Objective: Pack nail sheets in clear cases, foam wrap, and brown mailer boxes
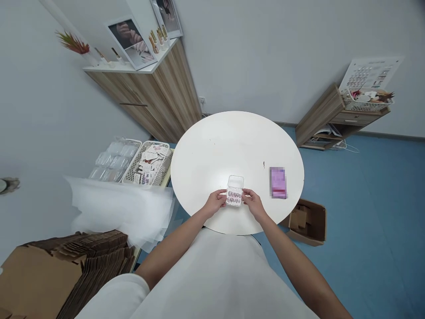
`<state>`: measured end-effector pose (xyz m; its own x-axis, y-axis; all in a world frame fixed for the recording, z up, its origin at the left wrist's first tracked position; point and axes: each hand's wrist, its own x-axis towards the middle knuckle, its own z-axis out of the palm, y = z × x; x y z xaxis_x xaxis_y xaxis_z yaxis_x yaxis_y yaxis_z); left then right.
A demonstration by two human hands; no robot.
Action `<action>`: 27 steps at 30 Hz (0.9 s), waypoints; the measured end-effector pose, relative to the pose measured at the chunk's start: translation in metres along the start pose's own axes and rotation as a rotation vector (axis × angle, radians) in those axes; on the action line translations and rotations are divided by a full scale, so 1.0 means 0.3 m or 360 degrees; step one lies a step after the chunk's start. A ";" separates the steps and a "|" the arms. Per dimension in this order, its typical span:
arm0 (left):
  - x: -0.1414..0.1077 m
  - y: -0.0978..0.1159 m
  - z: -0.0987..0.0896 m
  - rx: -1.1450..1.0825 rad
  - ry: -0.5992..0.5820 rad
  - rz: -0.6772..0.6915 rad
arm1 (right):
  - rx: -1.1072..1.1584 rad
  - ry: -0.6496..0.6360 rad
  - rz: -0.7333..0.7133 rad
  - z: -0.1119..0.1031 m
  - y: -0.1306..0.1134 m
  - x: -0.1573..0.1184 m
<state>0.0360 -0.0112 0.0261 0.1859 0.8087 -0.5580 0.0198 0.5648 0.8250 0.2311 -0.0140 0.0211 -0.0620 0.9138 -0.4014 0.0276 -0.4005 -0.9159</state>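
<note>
Near the front of the round white table (212, 150) is a small clear plastic case (235, 191) with its lid tipped back. Inside it, two rows of press-on nails (234, 197) lie on a white card. My left hand (215, 203) grips the case's left edge, fingers bent against it. From the right side, my right hand (253, 204) holds the opposite edge. To the right of that hand lies a flat purple packet (278, 182), its print blurred out.
On the left are a basket of cards (133, 170), clear plastic boxes (114, 155), white sheets (122, 210) and stacked flat cardboard (46, 274). An open carton (308, 223) stands on the floor at right. Wooden cabinets (142, 97) line the wall.
</note>
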 end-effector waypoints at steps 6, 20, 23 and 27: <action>-0.029 0.037 0.033 -0.0138 -0.0153 0.0059 | 0.0456 -0.0083 0.0195 -0.032 -0.045 0.005; -0.056 0.067 0.074 -0.0560 -0.0061 -0.0141 | 0.0814 -0.0354 0.0160 -0.063 -0.092 -0.064; -0.055 0.057 0.073 -0.0571 -0.0025 -0.0126 | 0.0829 -0.0263 0.0184 -0.043 -0.069 -0.081; -0.058 0.048 0.063 -0.0518 -0.0012 -0.0112 | 0.0702 -0.0112 0.0212 -0.024 -0.034 -0.092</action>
<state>0.0515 -0.0202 0.0494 0.2023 0.7653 -0.6111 -0.2820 0.6431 0.7120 0.2397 -0.0346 0.0415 -0.1548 0.8516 -0.5008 -0.3859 -0.5188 -0.7629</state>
